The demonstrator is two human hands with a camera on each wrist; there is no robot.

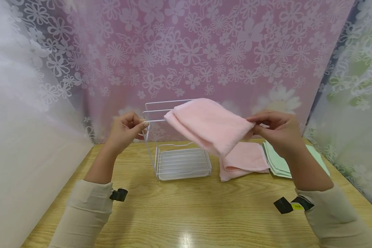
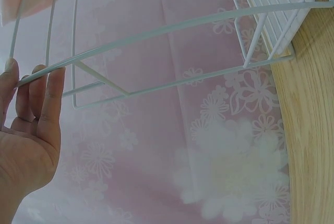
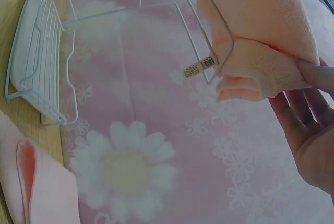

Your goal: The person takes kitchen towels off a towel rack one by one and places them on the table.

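A white wire rack (image 1: 147, 146) stands on the table, with parallel rods on top and a shallow basket over a white tray (image 1: 184, 163) below. My left hand (image 1: 125, 132) pinches the rack's upper left corner between thumb and fingers, as the left wrist view also shows. A folded pink towel (image 1: 209, 124) lies over the right part of the top rods and sticks out past them. At its right corner my right hand (image 1: 274, 131) grips the towel between thumb and fingers. In the right wrist view a label tag (image 3: 200, 67) hangs by the rods beneath the towel (image 3: 266, 31).
Another folded pink towel (image 1: 245, 158) lies on the wooden table (image 1: 186, 210) right of the rack. Folded green towels (image 1: 277, 162) lie beyond it, partly behind my right forearm. A flowered pink curtain (image 1: 201, 51) hangs behind, with pale sheets at both sides.
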